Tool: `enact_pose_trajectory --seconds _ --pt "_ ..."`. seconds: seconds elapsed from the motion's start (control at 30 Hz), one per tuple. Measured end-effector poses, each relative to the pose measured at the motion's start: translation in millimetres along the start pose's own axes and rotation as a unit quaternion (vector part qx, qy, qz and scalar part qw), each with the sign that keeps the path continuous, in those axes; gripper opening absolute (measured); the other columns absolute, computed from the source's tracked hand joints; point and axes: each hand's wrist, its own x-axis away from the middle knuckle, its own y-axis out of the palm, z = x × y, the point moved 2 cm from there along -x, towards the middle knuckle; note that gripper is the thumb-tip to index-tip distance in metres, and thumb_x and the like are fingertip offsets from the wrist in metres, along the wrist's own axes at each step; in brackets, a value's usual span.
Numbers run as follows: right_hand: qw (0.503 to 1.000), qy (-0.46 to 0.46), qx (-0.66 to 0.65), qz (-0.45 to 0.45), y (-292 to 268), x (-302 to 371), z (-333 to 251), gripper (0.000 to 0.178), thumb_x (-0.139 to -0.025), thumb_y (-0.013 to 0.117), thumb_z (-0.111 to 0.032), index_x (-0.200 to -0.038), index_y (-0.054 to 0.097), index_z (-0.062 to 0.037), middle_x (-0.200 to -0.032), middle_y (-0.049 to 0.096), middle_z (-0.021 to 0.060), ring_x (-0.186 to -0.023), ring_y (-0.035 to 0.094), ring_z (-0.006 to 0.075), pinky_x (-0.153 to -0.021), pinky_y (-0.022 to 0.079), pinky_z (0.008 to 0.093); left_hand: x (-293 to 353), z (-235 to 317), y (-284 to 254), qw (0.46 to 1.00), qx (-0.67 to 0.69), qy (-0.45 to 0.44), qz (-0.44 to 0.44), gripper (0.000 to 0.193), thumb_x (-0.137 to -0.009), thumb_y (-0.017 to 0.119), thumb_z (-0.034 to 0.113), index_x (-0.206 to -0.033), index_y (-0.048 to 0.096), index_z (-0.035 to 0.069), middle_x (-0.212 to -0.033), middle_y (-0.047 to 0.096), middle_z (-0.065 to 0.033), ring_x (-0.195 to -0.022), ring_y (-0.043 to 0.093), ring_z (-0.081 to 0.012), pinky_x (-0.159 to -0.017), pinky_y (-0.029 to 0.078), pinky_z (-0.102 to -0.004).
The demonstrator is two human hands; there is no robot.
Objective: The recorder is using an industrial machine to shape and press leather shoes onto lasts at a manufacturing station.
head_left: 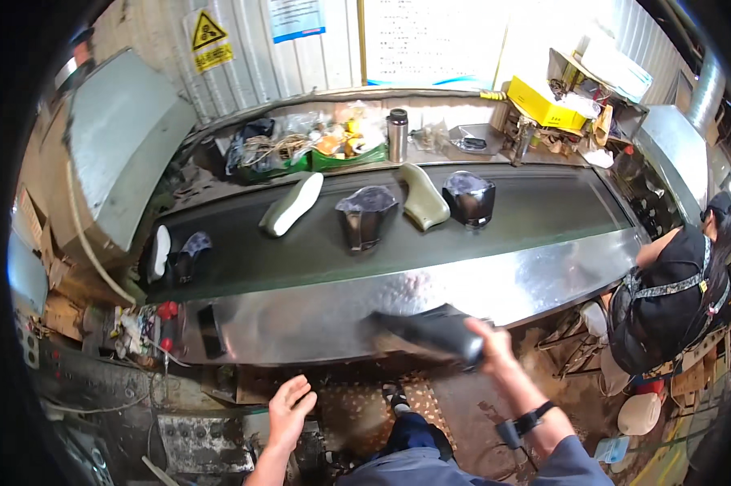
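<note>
My right hand [493, 347] grips one end of a black shoe upper [430, 328]. Motion smears the upper, which is held over the near edge of the shiny metal ledge [301, 314]. My left hand [291, 409] is open and holds nothing, in front of that ledge. Beyond, on the dark conveyor belt [527, 212], lie a pale sole [294, 204], an olive-coloured sole [424, 197], and two black uppers with grey fuzzy lining, the left one [367, 217] and the right one [469, 198]. At the belt's left end are another white sole [161, 253] and a smaller dark upper [191, 256].
A flat black object [212, 330] and a red-handled tool [167, 324] lie on the ledge's left end. Behind the belt stand a steel flask [398, 136], bagged scraps [333, 142] and a yellow box [544, 107]. A co-worker [665, 292] sits at the right.
</note>
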Motion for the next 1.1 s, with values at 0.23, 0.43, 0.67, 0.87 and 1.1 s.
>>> enact_pose_trajectory --seconds 0.23,0.43,0.67,0.87,1.1 --pt "0.842 -0.241 -0.052 0.480 -334.2 -159.8 -162.9 0.056 -0.083 0.082 -0.028 -0.121 0.059 0.0054 -0.116 0.065 0.0166 -0.094 0.065 0.0279 -0.088 0.055 0.0437 -41.7 -30.1 31.5 0.967 -0.243 0.069 0.020 0.032 -0.077 0.071 -0.013 -0.108 0.068 -0.004 -0.138 0.051 -0.0138 -0.113 0.063 -0.0246 -0.084 0.060 -0.0336" --pt "0.948 -0.302 0.081 0.062 -83.9 -232.2 -130.1 0.105 -0.087 0.077 -0.016 -0.161 0.004 -0.0185 -0.125 0.056 0.0200 -0.094 0.063 0.0233 -0.066 0.056 0.0349 -50.2 -19.4 16.6 0.945 -0.317 0.045 0.065 0.029 -0.080 0.070 -0.010 -0.108 0.071 0.000 -0.135 0.052 -0.0144 -0.117 0.062 -0.0262 -0.087 0.061 -0.0356" --pt "0.989 -0.072 -0.111 0.071 5.6 -369.3 -140.5 0.124 -0.088 0.078 -0.038 -0.152 -0.027 -0.0375 -0.152 0.022 0.0196 -0.107 0.052 0.0281 -0.087 0.058 0.0534 -80.1 -7.2 12.9 0.937 -0.348 0.039 0.005 0.035 -0.076 0.074 -0.005 -0.111 0.068 -0.001 -0.131 0.057 -0.0130 -0.113 0.063 -0.0244 -0.086 0.060 -0.0376" --pt "0.924 -0.287 -0.252 0.011 87.8 -388.9 -171.0 0.100 -0.094 0.066 -0.001 -0.158 0.004 -0.0453 -0.099 0.045 0.0020 -0.079 0.052 0.0141 -0.086 0.060 0.0507 -40.1 -27.0 -32.6 0.898 -0.434 -0.070 -0.008 0.036 -0.093 0.068 0.019 -0.124 0.066 0.000 -0.121 0.069 -0.0186 -0.114 0.066 -0.0309 -0.095 0.051 -0.0372" --pt "0.691 -0.511 0.506 0.079 130.6 -375.2 -182.0 0.059 -0.085 0.075 -0.023 -0.135 0.051 -0.0057 -0.120 0.054 0.0251 -0.104 0.059 0.0423 -0.086 0.050 0.0490 -46.3 -38.1 -44.2 0.911 -0.412 -0.014 -0.007 0.037 -0.094 0.069 0.022 -0.124 0.066 0.000 -0.122 0.068 -0.0171 -0.113 0.065 -0.0297 -0.098 0.050 -0.0377"
